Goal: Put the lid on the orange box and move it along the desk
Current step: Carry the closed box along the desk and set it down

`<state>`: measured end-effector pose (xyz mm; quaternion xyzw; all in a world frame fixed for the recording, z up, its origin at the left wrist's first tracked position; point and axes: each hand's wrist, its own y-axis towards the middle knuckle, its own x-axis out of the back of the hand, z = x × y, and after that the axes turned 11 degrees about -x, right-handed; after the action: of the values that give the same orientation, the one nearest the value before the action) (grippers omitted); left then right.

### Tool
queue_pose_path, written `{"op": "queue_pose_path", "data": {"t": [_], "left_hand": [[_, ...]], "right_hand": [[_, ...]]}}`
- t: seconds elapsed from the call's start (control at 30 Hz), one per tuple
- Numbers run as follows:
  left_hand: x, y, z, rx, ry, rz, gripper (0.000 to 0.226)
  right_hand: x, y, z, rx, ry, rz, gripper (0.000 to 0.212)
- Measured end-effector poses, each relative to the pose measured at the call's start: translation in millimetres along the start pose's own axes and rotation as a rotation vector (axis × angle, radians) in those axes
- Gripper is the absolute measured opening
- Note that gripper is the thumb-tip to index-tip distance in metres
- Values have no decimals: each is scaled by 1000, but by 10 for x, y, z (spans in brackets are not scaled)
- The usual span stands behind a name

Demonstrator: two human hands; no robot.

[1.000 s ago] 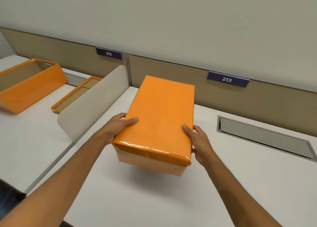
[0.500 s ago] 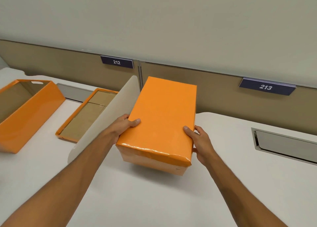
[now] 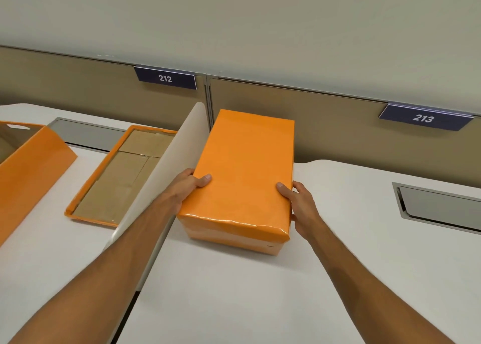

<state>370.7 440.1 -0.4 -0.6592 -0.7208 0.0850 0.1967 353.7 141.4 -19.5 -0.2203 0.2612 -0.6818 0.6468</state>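
Observation:
A closed orange box (image 3: 242, 172) with its lid on sits in the middle of the view, its bottom at or just above the white desk (image 3: 234, 291). My left hand (image 3: 187, 187) grips its left side with the thumb on the lid. My right hand (image 3: 299, 205) grips its right side, thumb on top as well. The box stands right beside a low white divider (image 3: 169, 172) that separates two desks.
Left of the divider lie a second orange lid (image 3: 86, 208), upside down with its cardboard inside showing, and an open orange box (image 3: 31, 172). Metal cable hatches sit at the back left (image 3: 86, 135) and at the right (image 3: 440, 208). A partition with labels 212 and 213 runs behind.
The box has moved left along the desk toward the divider and come down onto or near the surface. My view has turned left, bringing the other lid and the open box further in.

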Motion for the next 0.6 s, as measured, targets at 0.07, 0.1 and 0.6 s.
{"op": "queue_pose_path", "data": {"t": [0.07,0.1,0.6], "left_hand": [[2,8,-11,3,6,15,61],[-1,5,-22,9,11,27,62],[-311,-347,-110,-215,631,-178,73]], "right_hand": [[-10,5,-16,1,3,1,63],[-6,7,-20,-1,-4,2,64],[180,-219,97,37,-192,-111,73]]}}
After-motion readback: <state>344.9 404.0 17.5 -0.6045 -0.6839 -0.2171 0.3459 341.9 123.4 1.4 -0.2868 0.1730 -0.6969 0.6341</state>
